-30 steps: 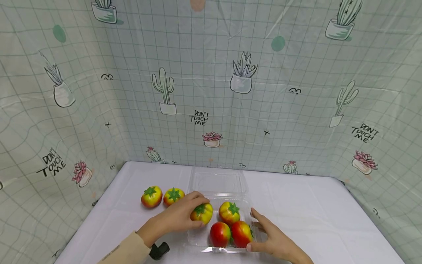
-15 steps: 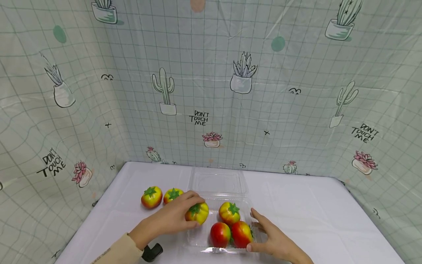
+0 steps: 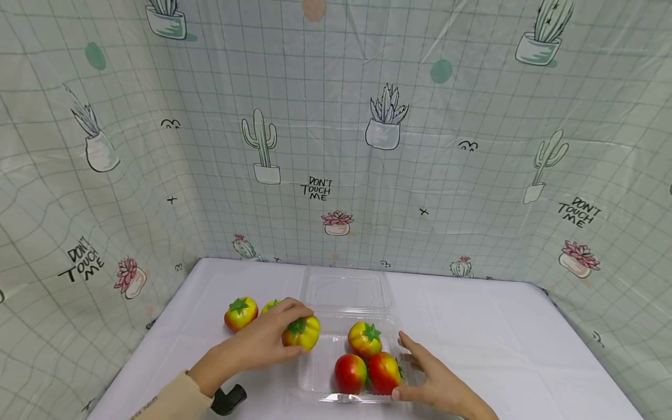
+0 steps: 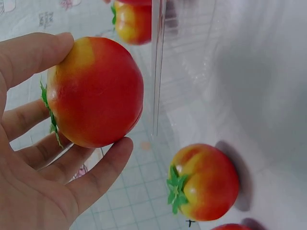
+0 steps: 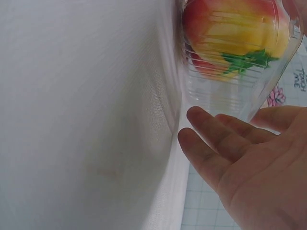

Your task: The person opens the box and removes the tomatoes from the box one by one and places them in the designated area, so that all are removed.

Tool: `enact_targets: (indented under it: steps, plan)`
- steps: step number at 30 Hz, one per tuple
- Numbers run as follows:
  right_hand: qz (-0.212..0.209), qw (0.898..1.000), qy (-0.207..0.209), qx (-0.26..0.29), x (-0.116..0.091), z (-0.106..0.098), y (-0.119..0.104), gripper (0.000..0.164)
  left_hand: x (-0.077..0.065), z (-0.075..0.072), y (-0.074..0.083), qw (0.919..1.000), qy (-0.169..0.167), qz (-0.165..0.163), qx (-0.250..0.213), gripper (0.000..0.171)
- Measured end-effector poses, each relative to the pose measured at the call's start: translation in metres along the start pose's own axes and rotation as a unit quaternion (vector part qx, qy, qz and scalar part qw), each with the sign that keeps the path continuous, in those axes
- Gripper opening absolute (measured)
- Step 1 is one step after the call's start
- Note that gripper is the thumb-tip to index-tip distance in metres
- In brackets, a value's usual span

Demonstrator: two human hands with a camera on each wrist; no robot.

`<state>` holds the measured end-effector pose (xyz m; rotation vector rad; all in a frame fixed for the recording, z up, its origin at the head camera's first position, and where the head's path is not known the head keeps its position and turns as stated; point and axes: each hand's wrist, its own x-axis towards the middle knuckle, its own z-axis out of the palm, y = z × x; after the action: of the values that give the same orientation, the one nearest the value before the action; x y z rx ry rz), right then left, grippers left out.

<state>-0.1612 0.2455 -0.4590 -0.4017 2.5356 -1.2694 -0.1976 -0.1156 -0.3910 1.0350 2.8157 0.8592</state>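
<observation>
- The red-and-yellow round artificial fruit with a green leafy top (image 3: 308, 337) is raised at the left edge of the container, near its rim; whether it touches the rim is not clear.
- It is nearly round, with no clear long axis; its leafy top faces the palm.
- The left hand (image 3: 265, 343) grips it between thumb and fingers, and is clearly the nearer hand, so the key relation seems to be fruit against left rim.
- The clear plastic hinged container (image 3: 317, 373) lies just to the right, its left half bare, its clear lid (image 3: 346, 291) folded back.
- Inside, toward the right, sit a yellow fruit (image 3: 363, 341) behind, with two redder fruits (image 3: 350, 374) in front.
- The right hand (image 3: 438, 382) holds nothing, fingers extended along the container's right side; contact is uncertain.
- Leftward, two more fruits (image 3: 241, 315) rest on the white-covered counter (image 3: 462, 326), one partly hidden.
</observation>
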Motion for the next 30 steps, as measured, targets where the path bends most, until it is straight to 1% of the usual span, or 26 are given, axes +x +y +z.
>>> enact_targets:
  steps: [5, 7, 12, 17, 21, 24, 30]
  plan:
    - [-0.006, 1.0, 0.002, -0.003, 0.0, 0.0, 0.001, 0.096, -0.004, -0.007, -0.006, 0.9997, 0.022, 0.006, 0.0, 0.053]
    - [-0.001, 1.0, 0.002, 0.0, 0.0, 0.0, 0.001, 0.096, -0.006, -0.009, -0.009, 0.9995, 0.03, 0.008, 0.006, 0.053]
    - [0.018, 1.0, -0.003, 0.016, 0.001, 0.0, 0.0, 0.097, -0.011, -0.016, -0.015, 0.9988, 0.041, -0.001, 0.025, 0.053]
    - [0.011, 1.0, -0.001, 0.007, 0.001, 0.0, -0.001, 0.096, -0.017, -0.026, -0.023, 0.9973, 0.067, 0.0, 0.032, 0.053]
    - [0.018, 1.0, -0.001, 0.009, 0.001, 0.001, -0.001, 0.097, -0.023, -0.036, -0.029, 0.996, 0.084, -0.006, 0.028, 0.053]
    - [0.024, 1.0, -0.003, 0.015, 0.001, 0.001, 0.0, 0.098, -0.027, -0.042, -0.034, 0.9952, 0.092, -0.012, 0.031, 0.053]
    - [0.007, 1.0, 0.0, 0.001, 0.0, 0.0, 0.0, 0.096, -0.034, -0.051, -0.041, 0.9946, 0.095, -0.015, 0.039, 0.051]
